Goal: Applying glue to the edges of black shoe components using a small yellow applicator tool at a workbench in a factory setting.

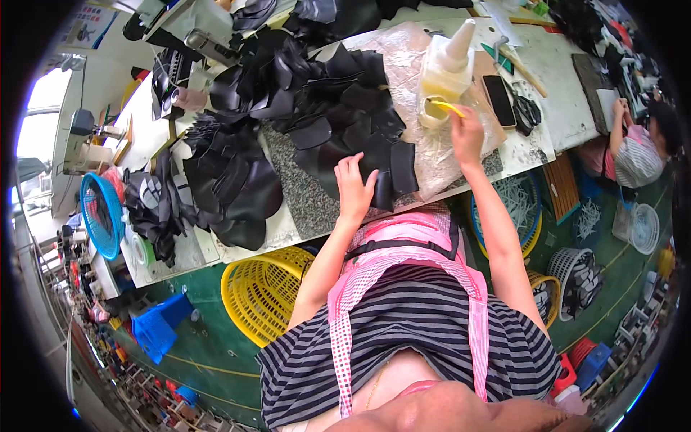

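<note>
My right hand (466,135) is closed around a thin yellow-handled tool (448,107). The tool's far end reaches into the mouth of a small pale cup (433,113); its tip is hidden, so I cannot tell its kind. Directly behind the cup stands a translucent bottle (448,68) with a tall cone spout and yellowish contents. My left hand (354,186) rests with fingers apart on black leather pieces (349,133) near the table's front edge. Just right of it, a narrow folded black piece (403,165) lies at the edge.
A phone (499,101) and black-handled scissors (527,114) lie right of the bottle. More black pieces (234,173) pile up leftward. A yellow basket (263,295) stands below the table, a blue basket (101,214) at far left. Another person (637,155) sits at far right.
</note>
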{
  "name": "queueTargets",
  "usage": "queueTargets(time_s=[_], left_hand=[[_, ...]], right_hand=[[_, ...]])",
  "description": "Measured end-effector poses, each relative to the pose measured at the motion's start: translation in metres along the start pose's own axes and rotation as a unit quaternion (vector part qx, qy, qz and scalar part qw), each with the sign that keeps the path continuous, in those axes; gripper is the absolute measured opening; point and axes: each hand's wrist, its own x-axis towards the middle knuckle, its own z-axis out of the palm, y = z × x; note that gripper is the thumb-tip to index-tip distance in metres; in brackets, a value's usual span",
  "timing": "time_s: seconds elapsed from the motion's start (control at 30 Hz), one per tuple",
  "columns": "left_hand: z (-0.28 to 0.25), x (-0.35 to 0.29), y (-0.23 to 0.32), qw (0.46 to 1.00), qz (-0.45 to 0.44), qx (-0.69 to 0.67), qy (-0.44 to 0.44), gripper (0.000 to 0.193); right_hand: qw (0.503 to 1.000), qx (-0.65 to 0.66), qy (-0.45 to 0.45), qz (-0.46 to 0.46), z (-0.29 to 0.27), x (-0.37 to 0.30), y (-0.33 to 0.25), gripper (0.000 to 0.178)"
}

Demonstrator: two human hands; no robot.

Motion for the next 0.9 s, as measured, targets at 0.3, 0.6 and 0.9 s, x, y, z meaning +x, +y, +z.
queueTargets(time_s=[0.3, 0.6, 0.9], left_hand=[[0.007, 0.045, 0.031, 0.977, -0.157, 0.039, -0.136, 0.082], [-0.044, -0.013, 0.006, 0.879, -0.205, -0.41, -0.133, 0.022], [-0.002, 0.0, -0.04, 0.872, -0.332, -0.351, 0.078, 0.042]], right_hand=[[0.971, 0.045, -0.067, 0.227, -0.015, -0.001, 0.018, 0.03], [0.948, 0.03, -0.141, 0.285, -0.058, -0.051, 0.034, 0.06], [0.944, 0.144, -0.221, 0.2, 0.003, -0.039, -0.039, 0.037]])
